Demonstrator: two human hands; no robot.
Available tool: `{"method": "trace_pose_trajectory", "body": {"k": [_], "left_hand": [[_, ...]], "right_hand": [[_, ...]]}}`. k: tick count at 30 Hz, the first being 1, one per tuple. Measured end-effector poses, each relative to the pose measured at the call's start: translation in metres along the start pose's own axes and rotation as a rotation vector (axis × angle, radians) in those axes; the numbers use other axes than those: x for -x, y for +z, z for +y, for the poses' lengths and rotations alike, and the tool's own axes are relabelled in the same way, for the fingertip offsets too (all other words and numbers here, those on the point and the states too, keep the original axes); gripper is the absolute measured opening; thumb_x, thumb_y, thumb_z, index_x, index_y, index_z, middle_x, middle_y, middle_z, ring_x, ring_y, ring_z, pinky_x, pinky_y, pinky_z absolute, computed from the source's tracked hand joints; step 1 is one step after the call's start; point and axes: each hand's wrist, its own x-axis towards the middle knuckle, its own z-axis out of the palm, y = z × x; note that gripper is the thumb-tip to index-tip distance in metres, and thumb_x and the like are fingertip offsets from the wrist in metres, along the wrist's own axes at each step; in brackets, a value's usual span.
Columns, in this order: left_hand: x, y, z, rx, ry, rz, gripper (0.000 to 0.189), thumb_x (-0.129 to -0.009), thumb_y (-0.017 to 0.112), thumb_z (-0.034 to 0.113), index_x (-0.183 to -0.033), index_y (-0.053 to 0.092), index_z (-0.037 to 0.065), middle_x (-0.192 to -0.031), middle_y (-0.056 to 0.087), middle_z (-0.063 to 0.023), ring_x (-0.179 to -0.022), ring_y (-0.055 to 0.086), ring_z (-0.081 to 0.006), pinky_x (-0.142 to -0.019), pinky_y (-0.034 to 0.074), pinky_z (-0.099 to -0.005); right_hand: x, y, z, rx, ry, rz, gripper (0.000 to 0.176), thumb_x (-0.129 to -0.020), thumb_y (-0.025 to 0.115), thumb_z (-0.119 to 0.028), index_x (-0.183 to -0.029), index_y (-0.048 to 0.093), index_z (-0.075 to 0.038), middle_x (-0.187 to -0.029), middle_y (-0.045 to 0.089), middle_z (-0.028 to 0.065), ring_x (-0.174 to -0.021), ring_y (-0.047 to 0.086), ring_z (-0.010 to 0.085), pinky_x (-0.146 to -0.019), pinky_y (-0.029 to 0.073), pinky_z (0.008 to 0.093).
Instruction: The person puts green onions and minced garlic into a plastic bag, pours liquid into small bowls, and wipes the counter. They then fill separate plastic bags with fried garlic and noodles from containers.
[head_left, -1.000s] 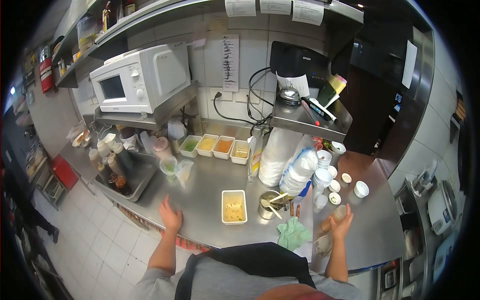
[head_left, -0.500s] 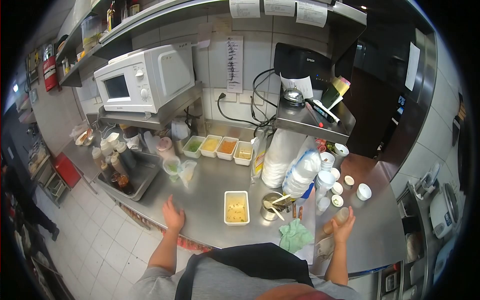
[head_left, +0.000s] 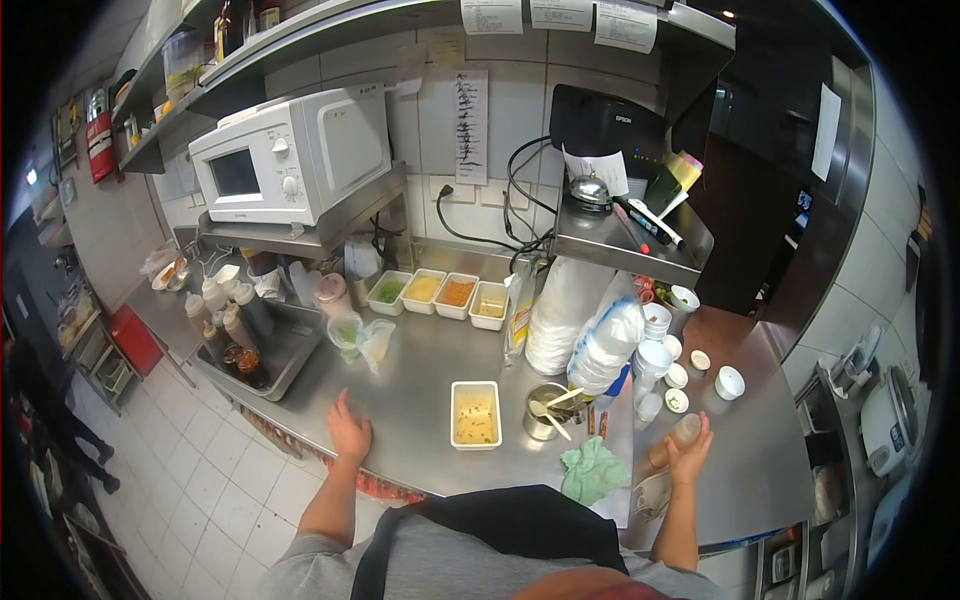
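Note:
My left hand [head_left: 349, 432] rests at the counter's front edge, fingers stretched out and holding nothing. On the right, my right hand [head_left: 688, 455] is curled around a small translucent cup [head_left: 686, 430]; part of the cup is hidden by the fingers. Between my hands sits a white rectangular tub [head_left: 475, 440] with yellowish contents and dark flecks. Beside it stands a metal pot [head_left: 541, 425] with light-coloured spoons in it. A crumpled green cloth [head_left: 594, 471] lies nearer my right hand.
Four-sided white tubs of toppings [head_left: 424, 290] line the back wall. A metal tray [head_left: 285, 365] holds squeeze bottles and jars at left. Stacked white lids in plastic [head_left: 605, 345] and small white bowls [head_left: 729, 382] stand at right. A microwave [head_left: 290, 160] and printer shelf [head_left: 625, 245] overhang the counter.
Both of my hands keep their positions, and the view shifts very slightly. At the far left, a person's dark-clothed leg has moved a little.

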Motion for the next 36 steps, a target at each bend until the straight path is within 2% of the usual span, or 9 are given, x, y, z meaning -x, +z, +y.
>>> {"method": "trace_pose_trajectory", "body": {"k": [8,14,17,21,23,27,30,33,36], "left_hand": [[0.0,0.0,0.0,0.011,0.009,0.002,0.077,-0.07,0.07,0.007,-0.138,0.034,0.011,-0.118,0.047,-0.0183,-0.113,0.044,-0.0371,-0.099,0.036,-0.0442],[0.001,0.0,-0.001,0.007,0.019,-0.005,0.077,-0.071,0.068,0.008,-0.139,0.033,0.011,-0.118,0.048,-0.0185,-0.113,0.044,-0.0379,-0.099,0.035,-0.0458],[0.0,0.0,-0.003,0.0,0.057,-0.018,0.077,-0.071,0.068,0.009,-0.139,0.033,0.008,-0.118,0.048,-0.019,-0.113,0.044,-0.0386,-0.098,0.036,-0.0461],[-0.002,0.009,-0.014,0.024,0.157,0.012,0.077,-0.07,0.07,0.007,-0.139,0.034,0.007,-0.121,0.048,-0.02,-0.114,0.045,-0.0388,-0.098,0.036,-0.0464],[-0.001,0.011,-0.013,0.026,0.144,0.01,0.078,-0.071,0.071,0.006,-0.139,0.033,0.009,-0.122,0.048,-0.0199,-0.115,0.045,-0.0372,-0.099,0.036,-0.0464],[0.001,0.008,-0.005,0.067,0.145,-0.014,0.078,-0.069,0.07,0.003,-0.138,0.034,0.004,-0.125,0.046,-0.0221,-0.115,0.044,-0.0405,-0.097,0.036,-0.0481],[-0.003,0.011,-0.009,0.044,0.158,0.003,0.076,-0.069,0.069,0.003,-0.137,0.035,0.004,-0.124,0.046,-0.0232,-0.114,0.044,-0.0411,-0.097,0.036,-0.0481],[-0.006,0.014,-0.012,0.05,0.186,0.006,0.075,-0.07,0.069,0.003,-0.138,0.035,0.005,-0.124,0.045,-0.0233,-0.114,0.044,-0.0411,-0.098,0.036,-0.0475],[-0.007,0.01,-0.005,0.03,0.137,-0.031,0.074,-0.071,0.068,0.004,-0.138,0.035,0.006,-0.125,0.043,-0.0228,-0.114,0.044,-0.0406,-0.098,0.037,-0.0467]], "right_hand": [[0.001,-0.001,-0.006,0.031,-0.042,0.041,0.091,-0.058,0.08,0.001,-0.137,0.036,-0.014,-0.125,0.046,0.0158,-0.115,0.049,0.0384,-0.098,0.042,0.0433],[0.003,-0.004,-0.006,0.01,0.021,-0.011,0.09,-0.061,0.08,-0.004,-0.139,0.036,-0.017,-0.134,0.043,0.0177,-0.124,0.04,0.0422,-0.104,0.037,0.0452],[0.0,0.002,0.006,-0.032,0.035,-0.017,0.089,-0.064,0.079,-0.005,-0.14,0.036,-0.017,-0.134,0.042,0.021,-0.122,0.043,0.0416,-0.103,0.038,0.0455],[-0.001,0.003,0.001,0.055,-0.038,0.037,0.085,-0.067,0.078,-0.007,-0.14,0.037,-0.02,-0.125,0.045,0.0226,-0.113,0.049,0.0426,-0.098,0.042,0.0442],[0.002,0.003,-0.001,0.048,0.052,0.001,0.087,-0.066,0.079,-0.007,-0.141,0.036,-0.021,-0.126,0.043,0.0211,-0.114,0.05,0.0418,-0.095,0.045,0.0431],[0.003,-0.012,-0.022,0.114,-0.03,0.044,0.091,-0.069,0.078,-0.013,-0.145,0.028,-0.023,-0.135,0.036,0.0201,-0.117,0.048,0.0416,-0.097,0.044,0.0437],[-0.011,-0.025,-0.014,0.032,-0.132,0.219,0.09,-0.073,0.075,-0.018,-0.147,0.024,-0.022,-0.137,0.035,0.0211,-0.117,0.048,0.0406,-0.099,0.041,0.0431],[-0.041,-0.04,0.005,-0.056,0.04,0.369,0.07,-0.077,0.072,-0.018,-0.139,0.04,-0.017,-0.134,0.038,0.0215,-0.117,0.048,0.0388,-0.099,0.04,0.0416],[-0.086,-0.053,0.019,0.173,-0.019,0.414,0.036,-0.079,0.07,-0.018,-0.114,0.062,-0.01,-0.121,0.052,0.0195,-0.109,0.054,0.0356,-0.094,0.044,0.0392]]}}
